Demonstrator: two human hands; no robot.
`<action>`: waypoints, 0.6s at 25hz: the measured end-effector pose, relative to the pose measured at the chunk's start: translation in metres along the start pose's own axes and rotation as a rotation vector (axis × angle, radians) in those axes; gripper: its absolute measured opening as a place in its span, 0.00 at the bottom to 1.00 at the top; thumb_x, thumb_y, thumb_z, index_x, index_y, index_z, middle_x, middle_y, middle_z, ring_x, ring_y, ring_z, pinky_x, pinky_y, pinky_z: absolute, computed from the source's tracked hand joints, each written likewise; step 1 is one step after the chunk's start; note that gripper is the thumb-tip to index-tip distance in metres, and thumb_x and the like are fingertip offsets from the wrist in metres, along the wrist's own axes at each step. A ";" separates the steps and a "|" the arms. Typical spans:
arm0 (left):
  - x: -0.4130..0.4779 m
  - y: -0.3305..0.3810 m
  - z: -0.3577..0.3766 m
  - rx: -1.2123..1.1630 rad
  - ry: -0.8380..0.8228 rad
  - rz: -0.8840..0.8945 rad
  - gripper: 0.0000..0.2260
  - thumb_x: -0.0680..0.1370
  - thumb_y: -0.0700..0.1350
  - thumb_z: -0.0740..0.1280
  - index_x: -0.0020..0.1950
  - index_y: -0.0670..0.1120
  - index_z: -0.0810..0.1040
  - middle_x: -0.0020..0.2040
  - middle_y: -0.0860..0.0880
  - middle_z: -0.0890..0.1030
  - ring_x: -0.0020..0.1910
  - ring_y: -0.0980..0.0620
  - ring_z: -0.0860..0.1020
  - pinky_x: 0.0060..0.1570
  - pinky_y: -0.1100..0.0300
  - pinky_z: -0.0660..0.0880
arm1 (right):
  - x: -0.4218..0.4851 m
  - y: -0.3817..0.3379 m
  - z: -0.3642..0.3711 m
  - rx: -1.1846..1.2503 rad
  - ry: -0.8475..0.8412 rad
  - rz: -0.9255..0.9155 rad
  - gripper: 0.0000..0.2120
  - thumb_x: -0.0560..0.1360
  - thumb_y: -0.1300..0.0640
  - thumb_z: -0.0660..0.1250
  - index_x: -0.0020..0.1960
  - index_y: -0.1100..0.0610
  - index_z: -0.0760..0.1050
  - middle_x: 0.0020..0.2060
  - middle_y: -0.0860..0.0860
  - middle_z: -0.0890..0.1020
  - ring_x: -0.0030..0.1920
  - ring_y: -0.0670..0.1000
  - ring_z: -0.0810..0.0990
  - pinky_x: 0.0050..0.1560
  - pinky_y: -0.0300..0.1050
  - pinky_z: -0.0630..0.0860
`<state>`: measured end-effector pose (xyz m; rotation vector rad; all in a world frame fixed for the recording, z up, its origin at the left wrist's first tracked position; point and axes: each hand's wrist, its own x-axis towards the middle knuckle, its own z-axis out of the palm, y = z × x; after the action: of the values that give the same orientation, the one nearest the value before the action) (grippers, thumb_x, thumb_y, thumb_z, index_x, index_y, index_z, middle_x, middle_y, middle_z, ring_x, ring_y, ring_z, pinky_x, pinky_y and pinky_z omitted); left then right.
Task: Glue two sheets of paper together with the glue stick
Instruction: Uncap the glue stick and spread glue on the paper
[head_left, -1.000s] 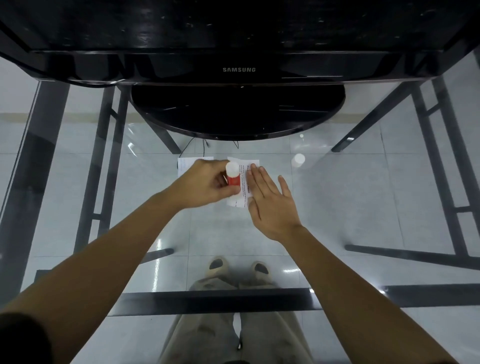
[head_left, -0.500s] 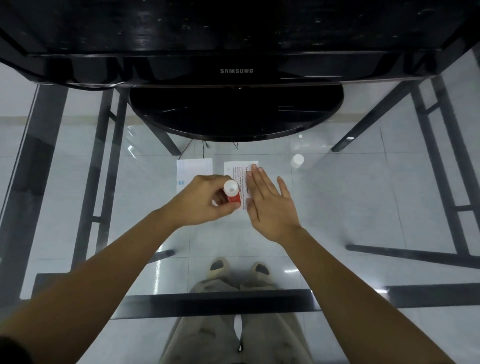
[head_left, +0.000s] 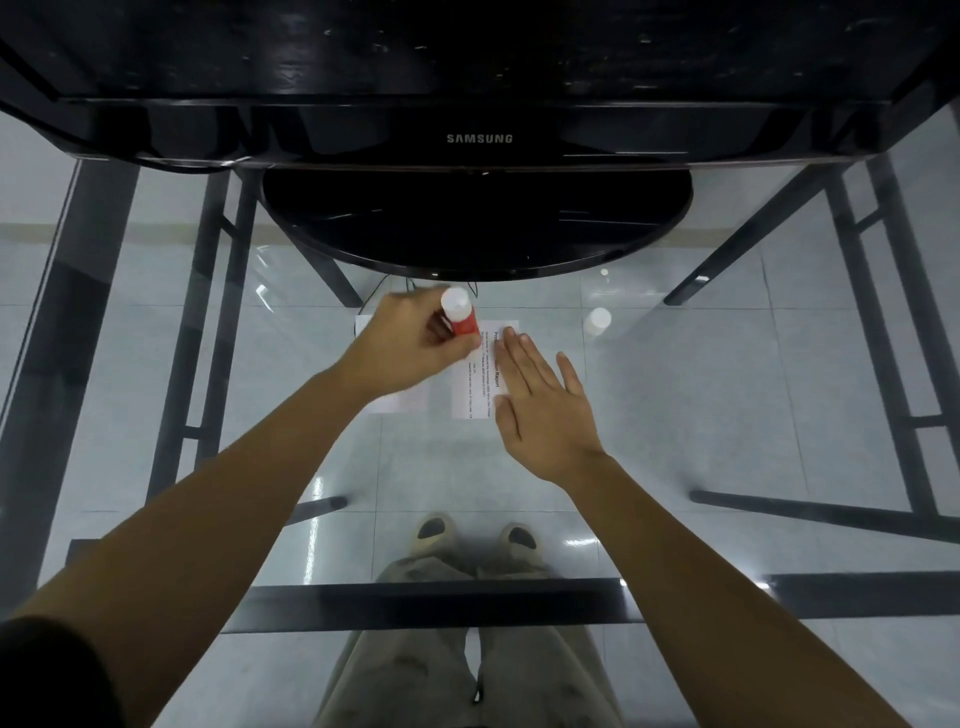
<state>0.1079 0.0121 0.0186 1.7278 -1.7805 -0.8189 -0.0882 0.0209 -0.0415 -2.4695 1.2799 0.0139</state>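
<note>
Step in hand: applying glue to the first sheet. The left hand (head_left: 410, 345), just above centre of the frame, is clenched around the glue stick (head_left: 460, 318), a red barrel with a white end pointing up toward the camera. The working end points down at the printed sheet (head_left: 475, 384); whether it touches the paper cannot be told, since the fingers hide the tip. The hand is slightly blurred, which suggests a stroke in progress.

The right hand (head_left: 540, 400), right of centre, lies flat with fingers spread, grasping nothing. Its fingertips (head_left: 511, 345) press the right part of the printed sheet and pin it to the glass table (head_left: 701, 389).

The second sheet (head_left: 397, 402) lies just beside the printed one, to its left, mostly hidden under the left hand and wrist.

Next move, as judged: complete the glue strokes with the sheet held flat, set the stick down, then lift the second sheet and lay it squarely on the glued face.

Surroundings: a white cap (head_left: 598, 319), probably from the glue stick, stands on the glass to the right, apart from the sheets. The black monitor base (head_left: 478, 223) sits close above the working area and limits room for strokes toward the upper frame. The left wrist covers the second sheet and must clear it first.
</note>
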 end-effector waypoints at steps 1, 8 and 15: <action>-0.011 0.001 0.004 -0.030 -0.032 0.016 0.11 0.71 0.47 0.73 0.48 0.43 0.77 0.44 0.48 0.82 0.41 0.53 0.81 0.42 0.63 0.78 | 0.000 0.000 -0.001 0.013 0.010 0.003 0.27 0.79 0.47 0.47 0.75 0.54 0.45 0.76 0.49 0.49 0.74 0.46 0.42 0.71 0.50 0.38; -0.011 0.001 0.009 -0.080 -0.102 -0.045 0.08 0.71 0.47 0.72 0.45 0.45 0.78 0.41 0.50 0.82 0.37 0.59 0.79 0.36 0.72 0.73 | 0.000 0.003 -0.012 0.006 -0.025 -0.028 0.27 0.78 0.48 0.49 0.75 0.54 0.48 0.76 0.49 0.50 0.75 0.48 0.47 0.73 0.52 0.44; 0.006 -0.001 0.000 -0.041 0.016 -0.059 0.10 0.71 0.48 0.72 0.48 0.45 0.77 0.45 0.47 0.83 0.43 0.52 0.82 0.44 0.56 0.80 | 0.003 0.007 -0.021 0.053 -0.012 -0.038 0.30 0.75 0.44 0.57 0.74 0.52 0.53 0.76 0.48 0.53 0.74 0.50 0.52 0.71 0.52 0.50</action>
<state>0.1084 0.0060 0.0178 1.7634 -1.6980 -0.8579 -0.0953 0.0076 -0.0245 -2.4439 1.2127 -0.0143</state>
